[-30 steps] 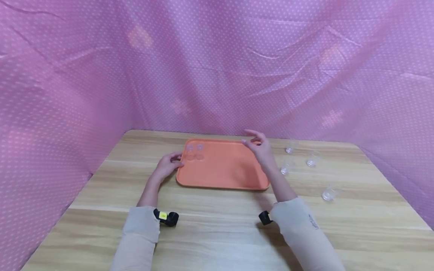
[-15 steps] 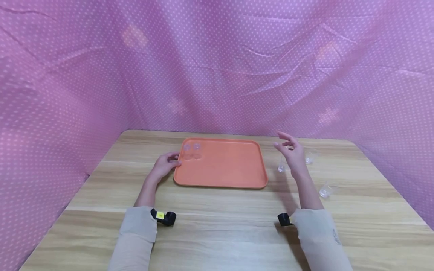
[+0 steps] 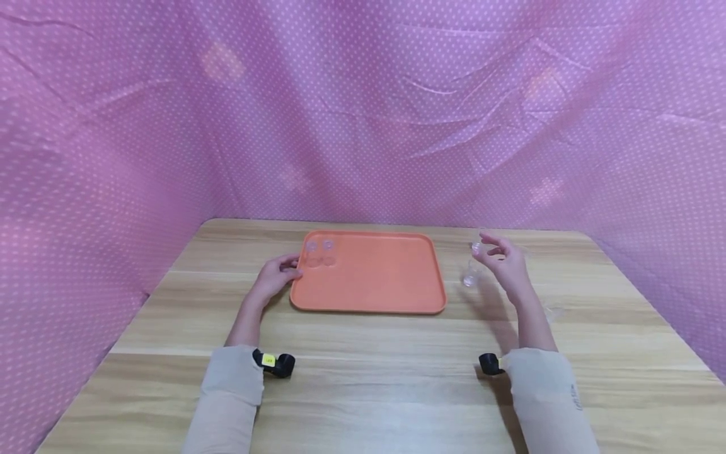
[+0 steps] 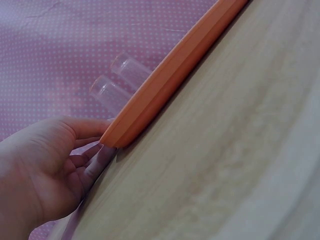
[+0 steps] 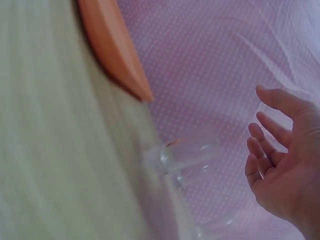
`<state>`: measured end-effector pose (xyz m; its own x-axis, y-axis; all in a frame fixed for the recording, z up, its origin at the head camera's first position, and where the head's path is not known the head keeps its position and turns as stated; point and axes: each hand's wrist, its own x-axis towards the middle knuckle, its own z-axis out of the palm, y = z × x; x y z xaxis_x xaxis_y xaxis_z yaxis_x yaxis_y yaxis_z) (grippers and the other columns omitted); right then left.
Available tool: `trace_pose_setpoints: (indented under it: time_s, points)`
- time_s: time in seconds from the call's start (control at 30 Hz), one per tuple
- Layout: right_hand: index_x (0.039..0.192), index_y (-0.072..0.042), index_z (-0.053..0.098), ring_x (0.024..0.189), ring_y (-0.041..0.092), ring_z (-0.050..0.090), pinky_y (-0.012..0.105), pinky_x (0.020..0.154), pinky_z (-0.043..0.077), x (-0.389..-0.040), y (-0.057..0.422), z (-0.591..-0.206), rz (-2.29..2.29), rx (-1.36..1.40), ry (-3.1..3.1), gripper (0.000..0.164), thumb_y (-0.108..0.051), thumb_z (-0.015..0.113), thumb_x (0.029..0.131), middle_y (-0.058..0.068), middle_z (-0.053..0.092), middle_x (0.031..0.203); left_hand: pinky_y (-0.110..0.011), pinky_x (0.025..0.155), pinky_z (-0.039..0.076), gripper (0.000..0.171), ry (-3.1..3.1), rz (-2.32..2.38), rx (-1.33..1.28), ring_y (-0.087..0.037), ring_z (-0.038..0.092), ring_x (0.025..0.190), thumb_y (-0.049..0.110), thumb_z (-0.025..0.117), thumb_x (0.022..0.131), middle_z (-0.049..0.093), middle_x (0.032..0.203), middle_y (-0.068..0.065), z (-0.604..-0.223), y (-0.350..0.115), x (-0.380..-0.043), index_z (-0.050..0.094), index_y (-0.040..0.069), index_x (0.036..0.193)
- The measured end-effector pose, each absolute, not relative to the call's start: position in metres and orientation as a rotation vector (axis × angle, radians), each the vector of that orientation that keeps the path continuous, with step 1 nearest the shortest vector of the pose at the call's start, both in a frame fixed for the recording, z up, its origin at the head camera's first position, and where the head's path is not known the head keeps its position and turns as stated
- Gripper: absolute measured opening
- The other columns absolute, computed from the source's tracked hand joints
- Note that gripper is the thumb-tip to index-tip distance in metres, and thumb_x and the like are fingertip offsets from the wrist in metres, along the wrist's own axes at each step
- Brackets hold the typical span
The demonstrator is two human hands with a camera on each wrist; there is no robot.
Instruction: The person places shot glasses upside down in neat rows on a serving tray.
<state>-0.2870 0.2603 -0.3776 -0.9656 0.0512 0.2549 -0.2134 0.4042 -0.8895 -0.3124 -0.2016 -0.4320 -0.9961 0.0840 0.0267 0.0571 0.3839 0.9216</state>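
An orange tray (image 3: 368, 271) lies on the wooden table, with two small clear cups (image 4: 115, 95) standing at its far left corner. My left hand (image 3: 276, 277) holds the tray's left side, thumb at the rim and fingers curled at the edge. Off the tray's right side, my right hand (image 3: 507, 268) hovers with thumb and fingers apart and nothing between them. Close to its fingertips in the head view stands a clear cup (image 3: 476, 246); another cup (image 3: 469, 279) is nearer to me. The right wrist view shows the hand (image 5: 280, 150) raised beside blurred cups (image 5: 190, 157).
One more clear cup (image 3: 553, 313) shows partly behind my right wrist, and the right hand hides most of another. Pink dotted cloth (image 3: 363, 126) hangs behind and beside the table (image 3: 363, 378).
My right hand has moved right from over the tray's far right corner to beside the loose cups, lowering a little. The left hand stays at the tray's left side.
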Motion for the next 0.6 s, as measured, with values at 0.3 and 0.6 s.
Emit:
trace_pose_setpoints:
  time_s: [0.3, 0.6]
  points:
    - [0.133, -0.002, 0.045, 0.103, 0.027, 0.041, 0.028, 0.074, 0.043, -0.291, 0.269, -0.4, 1.591, 0.198, -2.546, 0.054, -0.017, 0.065, 0.085, 0.021, 0.042, 0.13, -0.03, 0.084, 0.048, 0.05, 2.585, 1.724, 0.145, -0.032, 0.051, 0.105, 0.001, 0.059, 0.085, 0.051, 0.118, -0.025, -0.434, -0.202, -0.314, 0.041, -0.01, 0.131]
    - [0.137, 0.0, 0.038, 0.102, 0.026, 0.042, 0.036, 0.083, 0.039, -0.294, 0.276, -0.418, 1.691, 0.134, -2.606, 0.06, -0.018, 0.064, 0.086, 0.023, 0.044, 0.126, -0.024, 0.077, 0.05, 0.049, 2.582, 1.745, 0.155, -0.03, 0.053, 0.101, -0.001, 0.059, 0.084, 0.052, 0.116, -0.025, -0.434, -0.202, -0.316, 0.043, -0.01, 0.13]
